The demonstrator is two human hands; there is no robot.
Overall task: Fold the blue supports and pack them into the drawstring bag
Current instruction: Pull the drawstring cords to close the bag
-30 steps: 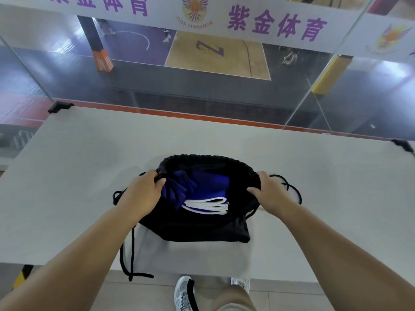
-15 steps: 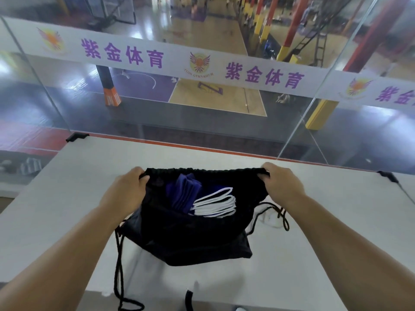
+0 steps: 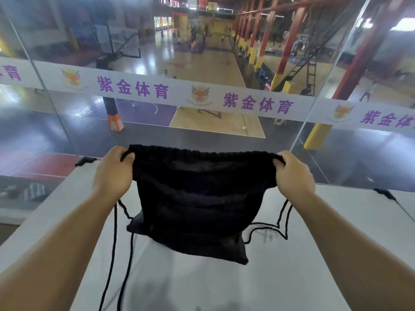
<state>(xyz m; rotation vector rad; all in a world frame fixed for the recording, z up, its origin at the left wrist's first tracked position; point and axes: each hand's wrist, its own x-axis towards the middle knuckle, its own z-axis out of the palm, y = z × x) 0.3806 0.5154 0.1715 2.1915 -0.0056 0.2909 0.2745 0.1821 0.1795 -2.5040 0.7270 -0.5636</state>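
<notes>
The black drawstring bag (image 3: 197,203) hangs upright in front of me, its mouth stretched flat and its bottom corner just above or touching the white table (image 3: 280,277). My left hand (image 3: 113,173) grips the mouth's left corner. My right hand (image 3: 292,176) grips the right corner. The blue supports are hidden inside the bag. Black cords (image 3: 278,225) trail from both sides, the left ones hanging down past the table edge.
A glass barrier (image 3: 202,97) with a white banner of purple characters stands along the table's far edge, held by black clips (image 3: 84,161). A basketball hall lies beyond and below.
Both hands have lifted the bag off the table and pulled its mouth wide and flat. The blue and white supports, visible inside before, are now out of sight. The view has tilted upward.
</notes>
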